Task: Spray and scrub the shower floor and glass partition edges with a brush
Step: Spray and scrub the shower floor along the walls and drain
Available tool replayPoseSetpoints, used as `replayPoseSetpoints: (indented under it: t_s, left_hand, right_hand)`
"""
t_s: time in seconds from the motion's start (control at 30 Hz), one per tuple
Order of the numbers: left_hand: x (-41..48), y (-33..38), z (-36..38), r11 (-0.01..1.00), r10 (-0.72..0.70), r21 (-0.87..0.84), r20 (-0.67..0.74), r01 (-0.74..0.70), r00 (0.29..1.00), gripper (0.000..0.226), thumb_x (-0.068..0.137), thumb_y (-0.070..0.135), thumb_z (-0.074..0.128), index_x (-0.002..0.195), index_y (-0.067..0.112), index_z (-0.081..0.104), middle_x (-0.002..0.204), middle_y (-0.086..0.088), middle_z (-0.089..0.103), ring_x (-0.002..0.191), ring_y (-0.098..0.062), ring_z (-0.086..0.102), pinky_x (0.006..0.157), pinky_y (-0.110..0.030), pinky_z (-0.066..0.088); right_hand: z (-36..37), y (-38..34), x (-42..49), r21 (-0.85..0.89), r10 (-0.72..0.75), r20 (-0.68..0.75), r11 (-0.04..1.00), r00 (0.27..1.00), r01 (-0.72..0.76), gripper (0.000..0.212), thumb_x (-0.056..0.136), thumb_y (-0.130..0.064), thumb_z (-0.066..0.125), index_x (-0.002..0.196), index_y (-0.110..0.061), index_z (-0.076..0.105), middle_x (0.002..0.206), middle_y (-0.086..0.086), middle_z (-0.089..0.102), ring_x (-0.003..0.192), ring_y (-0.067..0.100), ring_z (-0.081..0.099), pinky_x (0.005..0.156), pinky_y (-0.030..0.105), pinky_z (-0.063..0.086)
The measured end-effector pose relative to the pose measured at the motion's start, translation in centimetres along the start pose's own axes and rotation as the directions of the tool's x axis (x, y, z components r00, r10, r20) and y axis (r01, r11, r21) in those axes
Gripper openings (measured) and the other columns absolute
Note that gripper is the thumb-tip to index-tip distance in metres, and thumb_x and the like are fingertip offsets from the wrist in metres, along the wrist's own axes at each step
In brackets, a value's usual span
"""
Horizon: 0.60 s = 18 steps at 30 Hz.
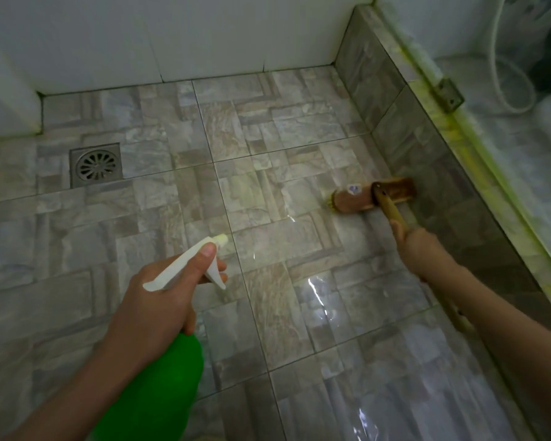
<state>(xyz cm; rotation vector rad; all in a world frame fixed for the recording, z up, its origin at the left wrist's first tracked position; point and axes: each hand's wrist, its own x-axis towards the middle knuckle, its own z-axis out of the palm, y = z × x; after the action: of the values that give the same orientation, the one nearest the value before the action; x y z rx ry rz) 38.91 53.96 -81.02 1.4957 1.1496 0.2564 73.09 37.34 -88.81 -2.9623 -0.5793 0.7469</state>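
My left hand [163, 300] grips a green spray bottle [159, 393] by its white trigger head [188, 262], with the nozzle aimed at the wet shower floor [268, 237]. A wooden scrub brush [372, 197] rests bristles-down on the tiles, close to the tiled curb [427, 160] on the right. My right hand [417, 246] holds the brush's long wooden handle. The glass partition edge [477, 160] runs along the curb's top, and its seal is stained yellow-green.
A square metal floor drain [96, 165] lies at the far left. White tiled walls [204, 33] close off the back. A metal bracket [449, 95] clamps the glass, and behind the glass loops a white hose [509, 81].
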Motion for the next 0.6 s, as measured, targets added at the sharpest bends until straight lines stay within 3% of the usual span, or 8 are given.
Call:
replayPoseSetpoints:
  t_s: [0.17, 0.27, 0.33, 0.43, 0.5, 0.6]
  left_hand:
    - [0.1, -0.8, -0.3, 0.999, -0.001, 0.042, 0.006, 0.001, 1.000, 0.047, 0.081, 0.084, 0.049, 0.084, 0.047, 0.076, 0.082, 0.004, 0.080, 0.036, -0.020, 0.055, 0.046, -0.019, 0.047]
    - [-0.4, -1.7, -0.8, 0.998, 0.007, 0.062, 0.003, -0.007, 1.000, 0.057, 0.071, 0.088, 0.041, 0.086, 0.047, 0.077, 0.085, -0.004, 0.080, 0.036, -0.019, 0.055, 0.045, -0.017, 0.047]
    - [-1.2, -1.8, -1.5, 0.999, -0.013, 0.034, -0.016, 0.013, 1.000, 0.061, 0.066, 0.094, 0.041, 0.087, 0.049, 0.076, 0.089, -0.002, 0.080, 0.036, -0.019, 0.053, 0.048, -0.024, 0.049]
    - [-2.2, -2.2, -2.5, 1.000, -0.029, 0.012, -0.050, 0.029, 0.998, 0.050, 0.077, 0.086, 0.045, 0.086, 0.048, 0.076, 0.095, 0.013, 0.080, 0.035, -0.019, 0.051, 0.052, -0.025, 0.047]
    - [-2.9, -2.4, -2.8, 0.999, -0.049, -0.001, -0.061, 0.049, 0.997, 0.047, 0.076, 0.085, 0.048, 0.087, 0.050, 0.076, 0.095, 0.014, 0.080, 0.036, -0.021, 0.051, 0.048, -0.021, 0.046]
    - [-4.0, -2.7, -2.8, 0.997, -0.069, 0.039, -0.048, 0.071, 0.996, 0.056, 0.068, 0.090, 0.047, 0.089, 0.047, 0.078, 0.087, 0.009, 0.080, 0.039, -0.024, 0.053, 0.053, -0.027, 0.047]
  right_hand:
    - [-2.4, -9.6, 8.2, -0.094, -0.184, -0.054, 0.979, 0.981, 0.179, 0.055, 0.103, -0.037, 0.019, 0.119, 0.004, 0.053, 0.112, 0.029, 0.060, 0.099, 0.045, 0.059, 0.072, 0.042, 0.043]
    - [-1.7, -7.6, 7.1, -0.075, -0.204, -0.037, 0.977, 0.978, 0.201, 0.047, 0.104, -0.025, 0.021, 0.125, 0.007, 0.048, 0.107, 0.030, 0.060, 0.091, 0.041, 0.061, 0.071, 0.045, 0.047]
    - [-0.3, -3.0, 2.2, -0.133, -0.194, -0.011, 0.973, 0.981, 0.191, 0.050, 0.103, -0.028, 0.026, 0.120, 0.014, 0.048, 0.092, 0.025, 0.061, 0.080, 0.032, 0.057, 0.079, 0.045, 0.049]
    - [2.9, 2.8, -6.5, -0.268, -0.180, 0.058, 0.945, 0.982, 0.189, 0.069, 0.097, -0.050, 0.019, 0.104, 0.006, 0.058, 0.081, 0.013, 0.062, 0.071, 0.028, 0.060, 0.065, 0.035, 0.050]
    - [3.8, 1.7, -9.0, -0.223, -0.173, 0.073, 0.957, 0.982, 0.186, 0.067, 0.094, -0.058, 0.021, 0.088, -0.004, 0.060, 0.073, 0.007, 0.060, 0.064, 0.024, 0.059, 0.060, 0.033, 0.048]
    - [5.3, -4.8, -7.2, -0.179, -0.330, 0.074, 0.924, 0.941, 0.338, 0.061, 0.096, -0.057, 0.024, 0.088, -0.005, 0.056, 0.083, 0.013, 0.061, 0.078, 0.032, 0.062, 0.064, 0.035, 0.044]
